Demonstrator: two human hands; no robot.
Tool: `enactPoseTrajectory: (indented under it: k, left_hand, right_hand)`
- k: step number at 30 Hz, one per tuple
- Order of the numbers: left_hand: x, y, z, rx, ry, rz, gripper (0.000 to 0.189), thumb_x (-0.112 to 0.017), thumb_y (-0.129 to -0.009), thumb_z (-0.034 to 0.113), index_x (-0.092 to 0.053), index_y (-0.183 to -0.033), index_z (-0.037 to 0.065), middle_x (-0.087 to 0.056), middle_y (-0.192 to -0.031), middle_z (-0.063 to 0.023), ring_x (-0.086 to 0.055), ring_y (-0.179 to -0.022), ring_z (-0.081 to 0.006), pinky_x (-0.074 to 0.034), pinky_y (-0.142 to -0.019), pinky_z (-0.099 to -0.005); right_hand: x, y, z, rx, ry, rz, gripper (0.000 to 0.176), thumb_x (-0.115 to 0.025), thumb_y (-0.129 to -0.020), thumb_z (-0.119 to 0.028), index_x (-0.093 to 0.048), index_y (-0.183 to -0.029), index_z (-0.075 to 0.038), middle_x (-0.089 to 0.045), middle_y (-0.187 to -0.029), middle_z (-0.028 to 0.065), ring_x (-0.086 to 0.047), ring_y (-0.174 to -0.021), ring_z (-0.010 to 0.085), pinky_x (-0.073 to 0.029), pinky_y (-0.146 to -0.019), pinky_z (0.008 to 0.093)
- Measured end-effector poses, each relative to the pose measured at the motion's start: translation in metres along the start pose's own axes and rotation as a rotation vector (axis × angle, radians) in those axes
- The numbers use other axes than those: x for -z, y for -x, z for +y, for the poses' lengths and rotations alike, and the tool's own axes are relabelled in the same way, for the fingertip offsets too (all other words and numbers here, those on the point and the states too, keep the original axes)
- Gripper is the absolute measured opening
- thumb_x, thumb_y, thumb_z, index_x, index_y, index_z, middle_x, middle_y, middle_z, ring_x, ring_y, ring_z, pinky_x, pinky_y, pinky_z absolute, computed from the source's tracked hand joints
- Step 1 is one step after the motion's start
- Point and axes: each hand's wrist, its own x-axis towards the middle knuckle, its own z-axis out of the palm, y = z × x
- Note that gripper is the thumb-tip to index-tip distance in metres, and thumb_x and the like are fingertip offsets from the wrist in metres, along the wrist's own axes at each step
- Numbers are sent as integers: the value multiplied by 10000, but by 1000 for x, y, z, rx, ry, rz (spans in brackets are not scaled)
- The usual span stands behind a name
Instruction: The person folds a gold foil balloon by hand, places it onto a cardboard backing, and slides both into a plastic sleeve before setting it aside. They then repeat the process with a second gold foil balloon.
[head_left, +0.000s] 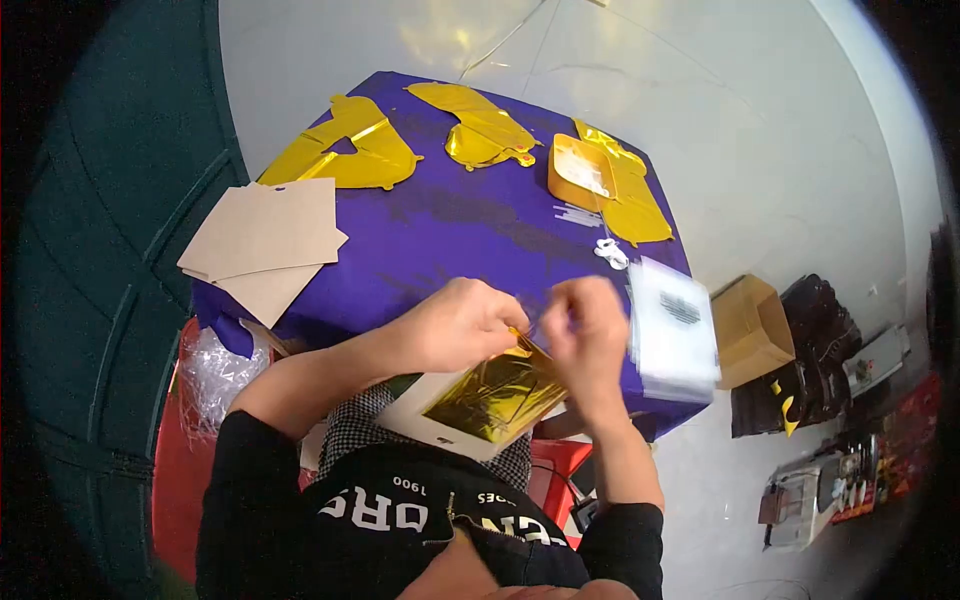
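Note:
My left hand (462,322) is closed, with fingers pinching the upper edge of a folded gold foil balloon (500,392). The shiny foil lies against a pale card or packet (408,411) with a small hole near its lower edge, held tilted over my lap at the table's front edge. Beside the balloon's upper right corner is my right hand (585,325), its fingers curled and blurred by motion. Whatever sits between those fingers is hidden. A stack of clear plastic bags (675,330) lies to the right of my right hand.
On the purple-covered table (450,235) lie brown cards (265,232), flat gold foil balloons (370,150), a yellow box of white pieces (582,172) and a white ribbon coil (611,253). A cardboard box (752,335) stands right; a red stool (185,470) holding clear plastic is left.

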Motion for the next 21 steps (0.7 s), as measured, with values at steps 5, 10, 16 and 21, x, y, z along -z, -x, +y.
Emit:
enactPoseTrajectory:
  k: [5, 10, 16, 21]
  left_hand:
    - [35, 19, -19, -4, 271, 179, 251, -646, -812, 57, -659, -1037, -52, -692, -989, -102, -658, -870, -162, -512, -814, -274]
    - [62, 61, -29, 139, 740, 368, 306, -639, -820, 42, -597, -1097, -79, -681, -970, -148, -668, -828, -159, -539, -785, -267]
    - [36, 66, -36, 208, 865, 298, 317, -685, -811, 56, -596, -1089, -67, -680, -949, -147, -674, -792, -157, -560, -741, -268]
    - [18, 66, -37, 230, 813, 244, 299, -681, -798, 38, -608, -1071, -58, -688, -935, -146, -682, -781, -163, -569, -723, -277]
  right_hand:
    - [25, -10, 43, -876, -1289, 383, 149, -496, -972, -157, -541, -896, -37, -625, -863, 42, -582, -709, 157, -514, -658, 309]
    - [83, 58, 167, -737, -1669, 679, 383, -368, -1032, -212, -285, -663, -160, -188, -563, -52, -156, -454, 73, -166, -381, 230]
    - [40, 66, 60, -932, -1175, -93, 553, -343, -989, -517, -624, -960, -42, -321, -538, -80, -271, -431, 51, -218, -396, 229]
    - [16, 52, 3, -993, -1018, -242, 335, -534, -953, -278, -672, -824, -2, -627, -712, 11, -548, -617, 61, -417, -558, 217]
